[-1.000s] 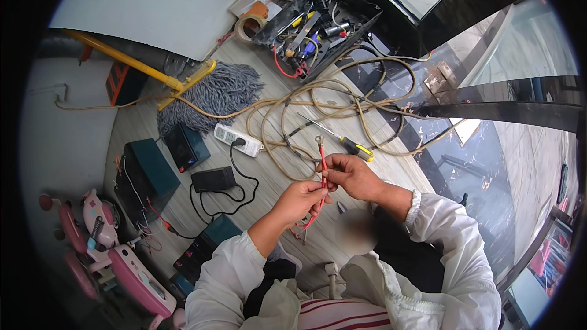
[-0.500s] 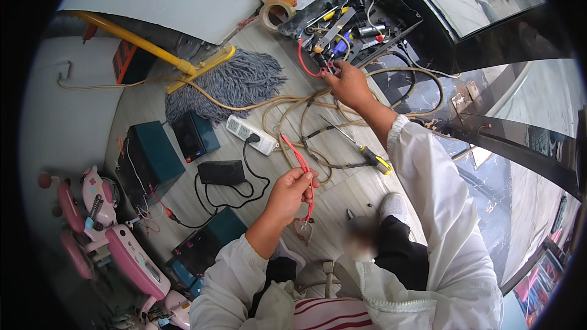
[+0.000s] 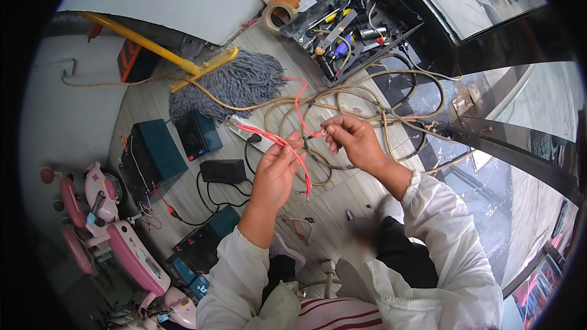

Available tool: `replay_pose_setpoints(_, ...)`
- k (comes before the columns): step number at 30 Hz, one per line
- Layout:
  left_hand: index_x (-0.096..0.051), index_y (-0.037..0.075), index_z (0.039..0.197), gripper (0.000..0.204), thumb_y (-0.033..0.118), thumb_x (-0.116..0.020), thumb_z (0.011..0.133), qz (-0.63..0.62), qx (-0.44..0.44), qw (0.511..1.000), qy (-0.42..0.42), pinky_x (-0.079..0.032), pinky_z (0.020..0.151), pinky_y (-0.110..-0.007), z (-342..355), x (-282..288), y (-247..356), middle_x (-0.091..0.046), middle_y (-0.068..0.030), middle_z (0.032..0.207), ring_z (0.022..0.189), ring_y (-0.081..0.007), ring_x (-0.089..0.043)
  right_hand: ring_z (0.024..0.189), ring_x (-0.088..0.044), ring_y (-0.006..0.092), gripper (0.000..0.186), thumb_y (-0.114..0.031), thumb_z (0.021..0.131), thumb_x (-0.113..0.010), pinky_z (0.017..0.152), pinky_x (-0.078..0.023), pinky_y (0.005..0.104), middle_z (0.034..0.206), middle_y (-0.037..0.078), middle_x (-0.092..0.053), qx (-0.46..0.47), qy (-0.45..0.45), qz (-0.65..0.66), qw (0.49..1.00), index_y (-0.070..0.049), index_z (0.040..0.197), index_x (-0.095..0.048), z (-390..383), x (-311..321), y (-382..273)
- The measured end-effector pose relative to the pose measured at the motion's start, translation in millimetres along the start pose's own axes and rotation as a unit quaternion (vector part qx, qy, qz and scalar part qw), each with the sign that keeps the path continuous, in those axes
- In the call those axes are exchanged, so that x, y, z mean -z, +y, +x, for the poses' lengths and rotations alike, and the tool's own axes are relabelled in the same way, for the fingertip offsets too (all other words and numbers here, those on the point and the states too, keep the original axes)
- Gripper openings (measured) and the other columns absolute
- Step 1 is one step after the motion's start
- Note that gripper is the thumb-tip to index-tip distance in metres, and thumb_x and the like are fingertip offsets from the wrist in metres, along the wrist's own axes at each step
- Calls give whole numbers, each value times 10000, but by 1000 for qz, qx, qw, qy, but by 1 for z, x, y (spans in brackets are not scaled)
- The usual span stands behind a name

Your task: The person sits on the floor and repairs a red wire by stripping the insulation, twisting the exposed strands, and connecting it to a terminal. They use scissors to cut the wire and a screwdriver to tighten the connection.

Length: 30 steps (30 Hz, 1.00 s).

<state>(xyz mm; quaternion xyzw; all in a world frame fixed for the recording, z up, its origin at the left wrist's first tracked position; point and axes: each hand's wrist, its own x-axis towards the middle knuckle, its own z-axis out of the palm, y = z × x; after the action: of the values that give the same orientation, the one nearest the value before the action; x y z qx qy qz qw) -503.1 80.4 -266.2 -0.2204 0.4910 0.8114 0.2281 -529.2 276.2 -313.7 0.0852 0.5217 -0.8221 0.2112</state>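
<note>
Red wires (image 3: 287, 146) sit pinched in both hands above the plank floor (image 3: 342, 208): the left hand (image 3: 275, 171) is closed around a bundle whose long axis slants from upper left, over the white power strip (image 3: 247, 133), down to loose ends hanging right of its palm. The right hand (image 3: 351, 140), just beside it and slightly higher, has thumb and fingertips clamped on the end of another red strand, which curves up and away toward the open black toolbox (image 3: 361, 21). The two pinch points lie close but apart, the strand's tip pointing leftward at the left fingers. Beneath them sprawl tan cable coils (image 3: 391, 110); farther left lie a grey mop (image 3: 238, 82), a black charger (image 3: 223, 171) and dark batteries (image 3: 153, 153).
</note>
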Motion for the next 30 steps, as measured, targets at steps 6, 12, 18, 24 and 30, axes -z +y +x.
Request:
replay_pose_setpoints(6,-560,5,1092,226,164,-466,963,-51,-46,997,-28,-397,1011,-432,17,-19,15,-445,-172,1355,1188,-292,-479,611,-538,48,151,-106,932,-540,552,-468,211,795,11,-631,-40,-76,-98,992,-5,1008,-622,-47,11,11)
replay_pose_setpoints(12,-575,-16,1070,224,150,-468,963,19,-45,998,-48,-490,866,-367,14,-36,12,-504,-168,1291,1077,-244,-553,633,-553,51,140,-118,931,-542,570,-482,206,793,2,-621,-116,-121,-22,986,-30,1010,-616,-71,21,39)
replay_pose_setpoints(18,-568,-37,1082,230,123,-455,962,161,-75,981,-74,-475,881,-330,-2,-59,6,-450,-203,1343,1144,-259,-526,654,-570,74,133,-92,932,-525,564,-485,218,786,13,-591,-145,-160,26,976,-26,1013,-607,-79,7,47)
replay_pose_setpoints(24,-550,-52,1107,241,113,-449,963,59,-79,986,-135,-419,990,-357,-7,-60,0,-353,-237,1409,1266,-337,-417,661,-566,80,141,-86,933,-518,584,-493,224,795,17,-592,-171,-165,72,969,-21,1025,-603,-83,0,46)
replay_pose_setpoints(30,-557,-24,1081,217,125,-451,965,9,-66,994,-87,-381,1025,-372,-6,-61,3,-365,-217,1406,1278,-305,-407,659,-570,83,153,-94,931,-529,579,-494,224,803,27,-600,-166,-150,84,971,-18,1040,-604,-85,-2,45)
